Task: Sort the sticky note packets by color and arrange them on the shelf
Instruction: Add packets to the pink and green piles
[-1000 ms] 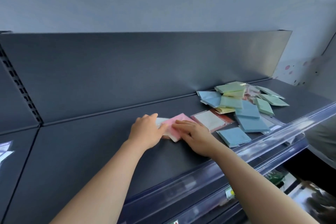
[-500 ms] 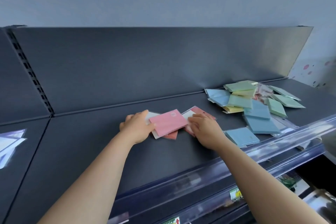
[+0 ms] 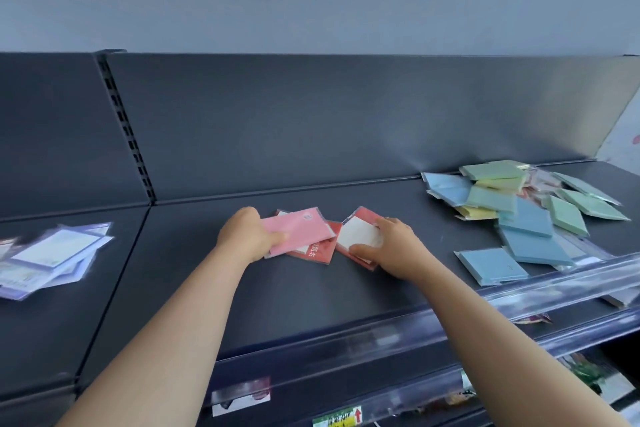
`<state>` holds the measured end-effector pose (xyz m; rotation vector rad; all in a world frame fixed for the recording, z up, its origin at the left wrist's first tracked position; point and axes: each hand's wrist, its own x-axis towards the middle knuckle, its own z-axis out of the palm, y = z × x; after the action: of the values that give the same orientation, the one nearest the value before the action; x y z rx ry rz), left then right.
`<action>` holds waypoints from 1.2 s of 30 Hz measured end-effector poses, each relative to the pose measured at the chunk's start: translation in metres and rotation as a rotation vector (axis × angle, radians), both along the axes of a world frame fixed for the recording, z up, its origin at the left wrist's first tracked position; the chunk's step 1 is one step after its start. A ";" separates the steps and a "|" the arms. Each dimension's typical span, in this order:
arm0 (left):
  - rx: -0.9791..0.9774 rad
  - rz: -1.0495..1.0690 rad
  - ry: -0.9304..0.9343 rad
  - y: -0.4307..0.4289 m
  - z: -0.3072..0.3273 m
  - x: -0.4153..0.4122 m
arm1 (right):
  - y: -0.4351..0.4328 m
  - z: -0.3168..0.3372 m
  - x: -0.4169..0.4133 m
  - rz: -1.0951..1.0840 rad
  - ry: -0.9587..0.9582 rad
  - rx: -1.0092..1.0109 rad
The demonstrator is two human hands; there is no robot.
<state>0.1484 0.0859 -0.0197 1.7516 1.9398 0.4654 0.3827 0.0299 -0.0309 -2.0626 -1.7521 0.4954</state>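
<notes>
Dark shelf [image 3: 311,295], mid-bay. Pink packet [image 3: 301,229] gripped in left hand [image 3: 246,236], red-backed packet [image 3: 358,234] pinched in right hand [image 3: 391,246]. Advise squaring edges before stacking.

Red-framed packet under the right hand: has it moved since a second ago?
Yes. The red-framed packet slid left, away from the mixed pile, toward the pink packet.

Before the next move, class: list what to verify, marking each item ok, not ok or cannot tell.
1. Left hand holds the pink packet: ok.
2. Right hand grips the red packet: ok.
3. Pink and red packets squared into one stack: not ok, fanned.
4. Pile of blue, green and yellow packets sorted: not ok.
5. Bare shelf beside the hands: ok.
6. Count of packets under the pink one: cannot tell.
</notes>
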 end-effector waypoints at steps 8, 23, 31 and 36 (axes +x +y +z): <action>0.107 0.123 -0.151 -0.017 0.005 -0.008 | 0.001 0.004 -0.004 -0.146 -0.085 -0.145; 0.095 0.180 -0.373 -0.024 0.004 -0.007 | -0.006 0.016 -0.021 -0.049 0.255 0.041; 0.124 0.241 -0.519 -0.023 0.001 -0.013 | 0.002 0.016 -0.041 -0.068 0.685 0.156; 0.152 0.249 -0.580 -0.029 0.000 -0.021 | 0.012 0.004 -0.062 -0.111 0.940 0.116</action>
<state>0.1273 0.0568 -0.0193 1.2604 1.7233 1.0974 0.3209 0.0422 -0.0268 -1.4381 -1.0564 1.0724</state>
